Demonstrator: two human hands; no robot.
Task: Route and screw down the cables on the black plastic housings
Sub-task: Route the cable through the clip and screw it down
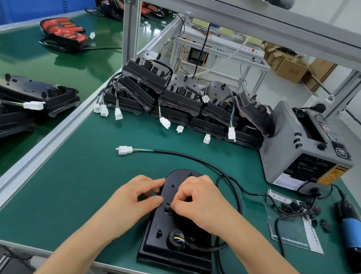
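**A:** Head view. Where do we find the work?

**B:** The black housing (178, 240) lies flat on the green bench (69, 189), near its front edge. Our left hand (137, 198) curls round the housing's narrow left edge. Our right hand (199, 203) pinches a small black clip (168, 208) at its middle.

**A:** And the cable?

**B:** The cable (195, 158) leaves the housing's near end, loops right and ends at a white connector (124, 150) lying free. We judge it pliant but springy, best taken just beside the clip, never by the thin coloured wires. The housing looks rigid and light, so steadying its edge suffices. The electric screwdriver (354, 237) lies apart, at right.
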